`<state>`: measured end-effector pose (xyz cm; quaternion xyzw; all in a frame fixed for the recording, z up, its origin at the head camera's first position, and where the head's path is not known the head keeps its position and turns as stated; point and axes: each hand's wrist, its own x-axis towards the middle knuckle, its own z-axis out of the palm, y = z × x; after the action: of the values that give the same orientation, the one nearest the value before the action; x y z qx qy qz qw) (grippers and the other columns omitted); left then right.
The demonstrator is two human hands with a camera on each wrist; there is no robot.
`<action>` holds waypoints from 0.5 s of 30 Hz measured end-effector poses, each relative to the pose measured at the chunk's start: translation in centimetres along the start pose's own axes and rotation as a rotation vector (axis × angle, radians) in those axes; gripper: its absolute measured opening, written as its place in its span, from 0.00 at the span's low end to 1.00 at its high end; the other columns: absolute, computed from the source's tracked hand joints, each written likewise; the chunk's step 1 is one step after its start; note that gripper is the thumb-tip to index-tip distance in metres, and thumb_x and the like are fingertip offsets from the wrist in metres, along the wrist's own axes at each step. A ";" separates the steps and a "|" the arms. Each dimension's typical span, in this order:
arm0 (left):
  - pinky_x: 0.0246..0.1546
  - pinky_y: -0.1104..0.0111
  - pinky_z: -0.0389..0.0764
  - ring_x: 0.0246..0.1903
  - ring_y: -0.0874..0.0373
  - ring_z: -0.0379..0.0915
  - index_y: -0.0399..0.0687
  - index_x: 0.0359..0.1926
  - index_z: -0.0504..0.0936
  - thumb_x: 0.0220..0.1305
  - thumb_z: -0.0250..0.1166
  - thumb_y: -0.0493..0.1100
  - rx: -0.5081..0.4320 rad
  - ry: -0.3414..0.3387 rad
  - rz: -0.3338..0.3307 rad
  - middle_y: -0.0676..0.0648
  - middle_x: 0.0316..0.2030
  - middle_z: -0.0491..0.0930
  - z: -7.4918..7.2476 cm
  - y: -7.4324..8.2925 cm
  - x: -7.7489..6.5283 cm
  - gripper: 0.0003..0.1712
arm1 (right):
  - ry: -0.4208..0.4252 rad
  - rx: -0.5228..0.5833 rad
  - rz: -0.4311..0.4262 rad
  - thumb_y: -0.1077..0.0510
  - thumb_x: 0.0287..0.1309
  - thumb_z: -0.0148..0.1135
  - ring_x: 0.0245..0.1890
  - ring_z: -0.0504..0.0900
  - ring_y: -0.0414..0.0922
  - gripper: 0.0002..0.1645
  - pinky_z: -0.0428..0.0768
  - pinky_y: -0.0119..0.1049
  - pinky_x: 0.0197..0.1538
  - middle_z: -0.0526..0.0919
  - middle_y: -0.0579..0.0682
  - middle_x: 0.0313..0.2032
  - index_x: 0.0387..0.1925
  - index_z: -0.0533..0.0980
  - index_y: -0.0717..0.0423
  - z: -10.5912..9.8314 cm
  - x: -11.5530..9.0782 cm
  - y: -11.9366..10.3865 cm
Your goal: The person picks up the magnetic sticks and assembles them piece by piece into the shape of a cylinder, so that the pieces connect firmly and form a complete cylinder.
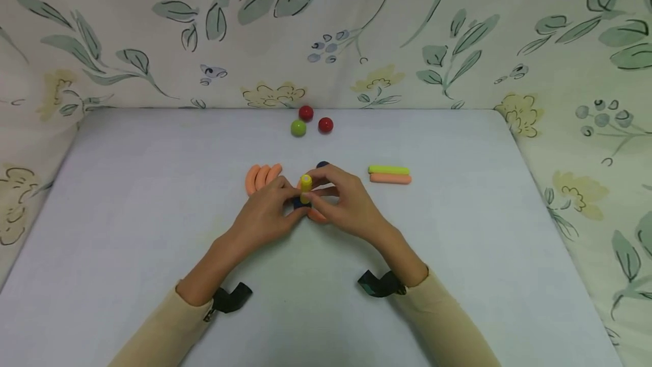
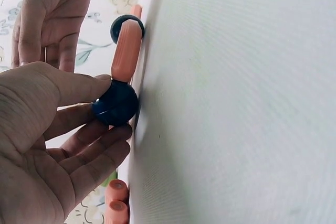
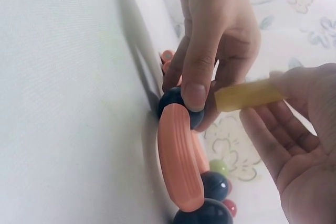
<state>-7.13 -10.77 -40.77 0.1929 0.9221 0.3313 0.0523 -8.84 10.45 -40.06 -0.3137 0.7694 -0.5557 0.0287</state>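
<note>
My left hand (image 1: pixel 262 214) pinches a dark blue ball (image 2: pixel 116 103) between thumb and fingers, low over the white tabletop. In my right hand (image 1: pixel 348 203), thumb and fingertips hold a short yellow rod (image 3: pixel 249 95) by one end. In the head view the rod stands upright over the ball; the right wrist view shows its free end close to the ball. A curved orange rod (image 3: pixel 180 156) runs from this ball to another dark blue ball (image 3: pixel 205 214). A further blue ball (image 3: pixel 214 184) lies behind, and the hands partly hide this linked group in the head view.
Several curved orange rods (image 1: pixel 253 179) lie left of the hands. To the right are a yellow-green rod (image 1: pixel 389 170) and a straight orange rod (image 1: pixel 390 178). Near the table's (image 1: pixel 153 186) back edge sit two red balls (image 1: pixel 325 124) and a green ball (image 1: pixel 298 128).
</note>
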 end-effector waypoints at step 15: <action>0.34 0.69 0.74 0.38 0.59 0.72 0.46 0.52 0.91 0.65 0.77 0.47 0.025 -0.004 0.005 0.50 0.40 0.81 0.1 -0.1 0.0 0.17 | -0.023 -0.041 -0.012 0.68 0.67 0.69 0.52 0.88 0.47 0.19 0.88 0.35 0.55 0.85 0.54 0.51 0.57 0.78 0.59 0.5 0.0 0.1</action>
<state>-7.19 -10.83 -40.90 0.1967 0.9255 0.3197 0.0508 -8.69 10.10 -40.35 -0.3255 0.7782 -0.5364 0.0279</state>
